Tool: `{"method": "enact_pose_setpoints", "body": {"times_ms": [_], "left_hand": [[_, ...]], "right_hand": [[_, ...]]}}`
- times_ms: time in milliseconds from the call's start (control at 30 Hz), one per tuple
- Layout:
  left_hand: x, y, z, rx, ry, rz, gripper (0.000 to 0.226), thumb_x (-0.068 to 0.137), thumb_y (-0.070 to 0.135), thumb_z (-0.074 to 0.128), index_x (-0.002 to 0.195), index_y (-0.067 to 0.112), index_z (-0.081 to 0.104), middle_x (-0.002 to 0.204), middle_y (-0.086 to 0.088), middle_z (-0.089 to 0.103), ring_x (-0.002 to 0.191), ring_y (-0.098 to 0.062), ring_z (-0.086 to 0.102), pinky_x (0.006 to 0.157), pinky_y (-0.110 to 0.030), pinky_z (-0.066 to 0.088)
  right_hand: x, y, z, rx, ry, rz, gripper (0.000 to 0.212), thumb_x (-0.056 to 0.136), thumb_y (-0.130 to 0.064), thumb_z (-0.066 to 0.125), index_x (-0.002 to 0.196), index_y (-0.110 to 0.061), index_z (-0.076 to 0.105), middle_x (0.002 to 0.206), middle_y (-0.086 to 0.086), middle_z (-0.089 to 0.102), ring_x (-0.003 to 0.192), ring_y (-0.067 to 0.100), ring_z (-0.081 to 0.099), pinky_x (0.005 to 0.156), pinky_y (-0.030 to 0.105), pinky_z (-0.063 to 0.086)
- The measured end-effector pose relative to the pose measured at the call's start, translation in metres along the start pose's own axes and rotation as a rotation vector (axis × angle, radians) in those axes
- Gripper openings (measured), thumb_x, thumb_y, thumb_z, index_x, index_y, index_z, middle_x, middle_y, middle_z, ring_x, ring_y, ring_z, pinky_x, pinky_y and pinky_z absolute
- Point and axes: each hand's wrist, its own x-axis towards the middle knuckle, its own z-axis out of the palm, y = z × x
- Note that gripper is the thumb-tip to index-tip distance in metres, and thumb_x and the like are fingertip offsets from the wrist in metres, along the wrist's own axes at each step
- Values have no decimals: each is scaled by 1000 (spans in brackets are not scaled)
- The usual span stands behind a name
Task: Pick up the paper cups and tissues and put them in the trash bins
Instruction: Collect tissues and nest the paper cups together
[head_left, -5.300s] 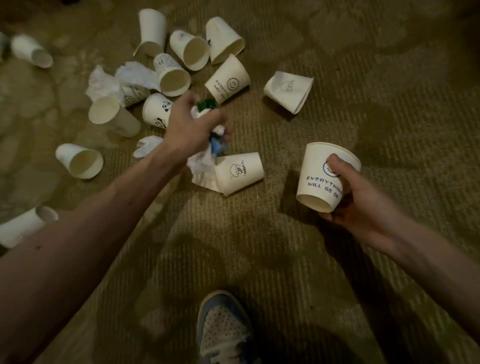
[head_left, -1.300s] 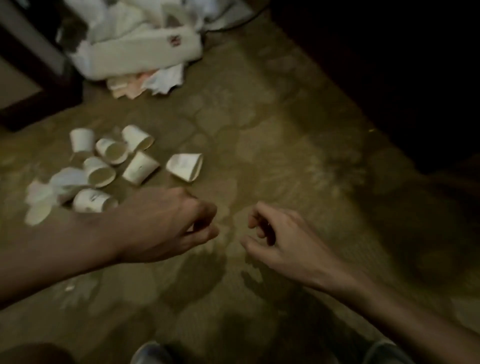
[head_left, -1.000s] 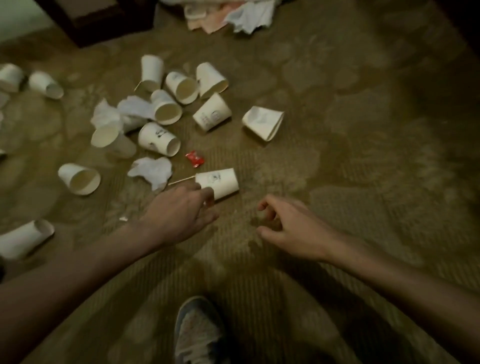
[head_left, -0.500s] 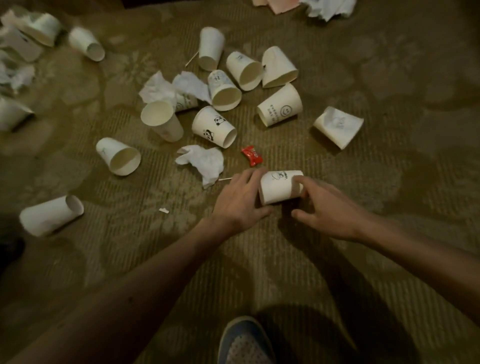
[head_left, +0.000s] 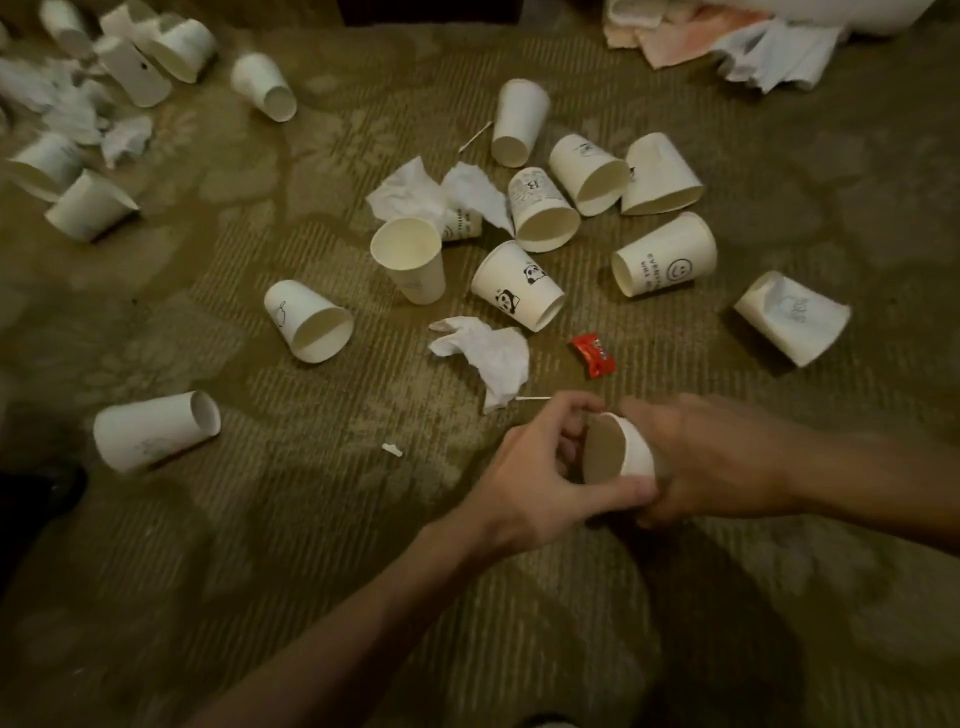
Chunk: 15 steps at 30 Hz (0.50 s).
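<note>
Both hands hold one white paper cup (head_left: 618, 451) just above the carpet, its mouth facing left. My left hand (head_left: 540, 478) curls round its rim with thumb below and fingers above. My right hand (head_left: 711, 462) grips its body from the right. Several more white paper cups lie scattered beyond, among them a panda-print cup (head_left: 517, 286) and a smiley cup (head_left: 665, 254). A crumpled tissue (head_left: 485, 353) lies just past my left hand; more tissues (head_left: 431, 195) sit among the cups.
A red candy wrapper (head_left: 594, 355) and a thin stick (head_left: 532, 398) lie on the olive carpet (head_left: 311, 545) near the hands. Cups and tissues (head_left: 78, 111) are piled at far left. Pink and white cloth or paper (head_left: 727, 36) lies top right. No bin is in view.
Both hands have closed round the cup that lay on its side and lifted it off the carpet, turning its mouth to the left. The view has shifted nearer to the floor.
</note>
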Motion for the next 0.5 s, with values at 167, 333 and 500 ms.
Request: {"method": "enact_pose_setpoints", "body": {"times_ms": [167, 333, 500], "left_hand": [[11, -10, -7, -148, 83, -102, 43, 80, 73, 54, 114, 47, 56, 97, 16, 66, 85, -2, 65, 65, -21, 51], [60, -12, 0, 327, 204, 29, 38, 100, 23, 48, 137, 32, 46, 131, 2, 50, 115, -13, 53, 95, -36, 49], [95, -3, 19, 704, 60, 81, 51, 103, 27, 42, 151, 36, 27, 159, -5, 21, 134, -28, 42, 97, -38, 44]], "right_hand": [[-18, 24, 15, 382, 66, 127, 68, 67, -44, 83, 124, -36, 47, 114, -14, 57, 101, 6, 57, 86, 31, 53], [-18, 38, 21, 616, 121, 267, 71, 64, -45, 85, 123, -26, 50, 108, -5, 61, 94, 12, 61, 76, 32, 56], [-10, 30, 20, 649, 166, 285, 63, 63, -46, 86, 112, -26, 53, 100, -6, 62, 87, 9, 60, 65, 26, 51]]}}
